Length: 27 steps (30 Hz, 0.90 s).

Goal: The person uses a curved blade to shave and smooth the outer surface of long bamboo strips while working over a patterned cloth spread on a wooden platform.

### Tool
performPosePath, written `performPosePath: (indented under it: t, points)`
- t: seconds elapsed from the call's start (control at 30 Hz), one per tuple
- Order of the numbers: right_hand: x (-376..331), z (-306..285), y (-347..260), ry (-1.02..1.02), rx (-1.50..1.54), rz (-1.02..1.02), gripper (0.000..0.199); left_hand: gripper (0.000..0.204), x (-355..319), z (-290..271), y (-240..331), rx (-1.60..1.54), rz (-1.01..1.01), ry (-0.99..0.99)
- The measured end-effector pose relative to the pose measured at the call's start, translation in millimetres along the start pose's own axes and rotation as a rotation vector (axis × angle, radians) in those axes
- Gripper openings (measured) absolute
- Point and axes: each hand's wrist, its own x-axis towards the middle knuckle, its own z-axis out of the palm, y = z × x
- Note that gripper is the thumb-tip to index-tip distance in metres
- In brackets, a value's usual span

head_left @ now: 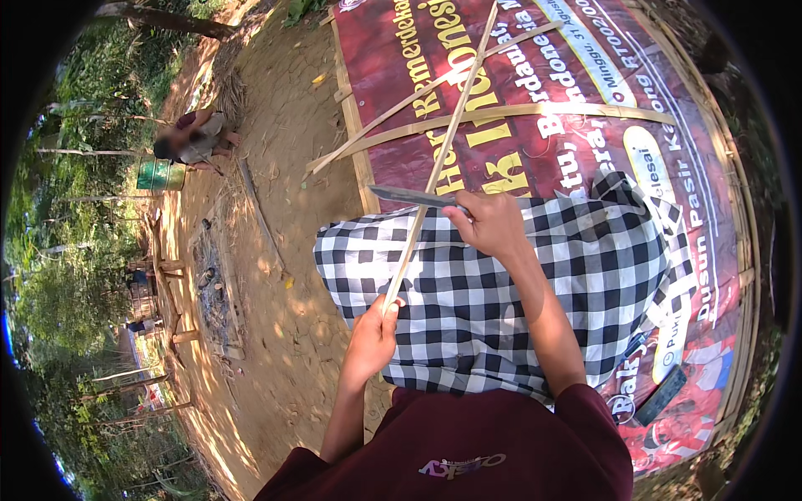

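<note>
My left hand [373, 338] is closed round the near end of a long, thin bamboo strip [447, 138], which slants away from me to the far edge of the view. In my right hand [491, 224] is a knife [409, 197] with a dark blade, its tip toward the left. The blade crosses the strip above my lap; whether it touches the strip, I cannot tell. A black-and-white checked cloth [518, 292] covers my legs beneath both hands.
More bamboo strips [576, 109] lie on the red printed banner [384, 75] spread over a bamboo platform. A dark phone-like object [662, 394] rests at right. On the dirt ground are a long stick [259, 213] and an ash patch [213, 292]. Another person [199, 138] sits near a green drum [160, 174].
</note>
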Motion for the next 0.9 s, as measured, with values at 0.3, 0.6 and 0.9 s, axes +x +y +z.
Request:
performPosePath:
  t: [0.3, 0.6, 0.9]
  points:
    - [11, -9, 81, 0.075, -0.424, 0.514, 0.048, 0.018, -26, 5, -3, 0.17, -0.048, -0.088]
    - [5, 1, 69, 0.063, -0.093, 0.608, 0.048, 0.018, -30, 14, -21, -0.106, -0.074, -0.073]
    - [-22, 31, -55, -0.249, 0.083, -0.057, 0.039, 0.019, 23, 2, 0, -0.267, 0.056, 0.04]
